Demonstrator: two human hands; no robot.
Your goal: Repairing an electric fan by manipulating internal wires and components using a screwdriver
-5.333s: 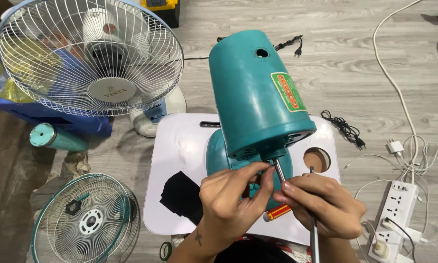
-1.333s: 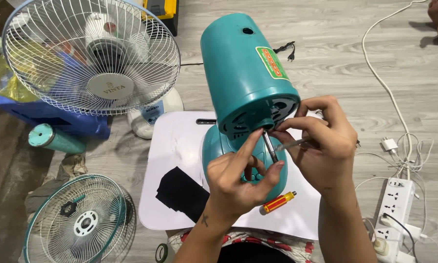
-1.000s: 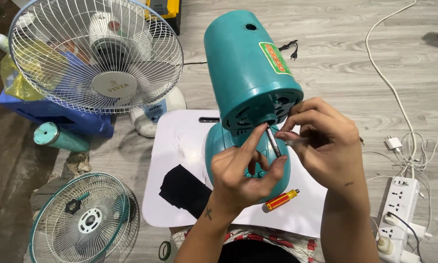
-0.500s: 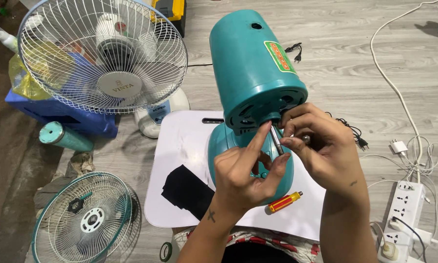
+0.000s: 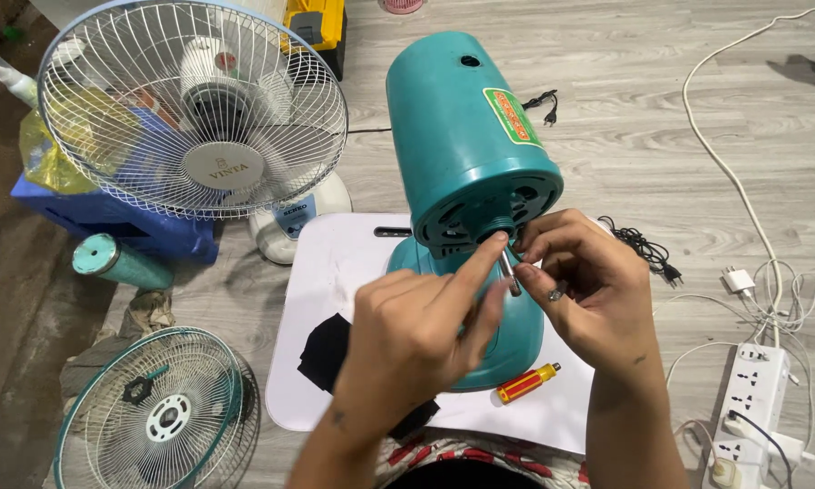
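A teal fan motor housing (image 5: 466,149) on its teal base stands on a white board (image 5: 339,272), its front face turned towards me with a metal shaft (image 5: 509,272) sticking out. My left hand (image 5: 416,349) is in front of the base, index finger stretched up to the shaft's root on the housing face. My right hand (image 5: 579,290) is at the right of the shaft, fingers curled by its tip, and pinches a small metal part. A red and yellow screwdriver (image 5: 527,383) lies on the board under my right wrist.
A white fan with its grille (image 5: 194,109) stands at the back left by a blue crate (image 5: 108,222). A teal tube (image 5: 117,263) and a loose grille (image 5: 154,412) lie at left. A power strip (image 5: 752,398), cables and a black plug (image 5: 647,249) lie at right.
My right hand has come up from below the housing to the shaft's right side. The screwdriver, once under my hands, lies bare on the board. My left index finger now reaches the housing face.
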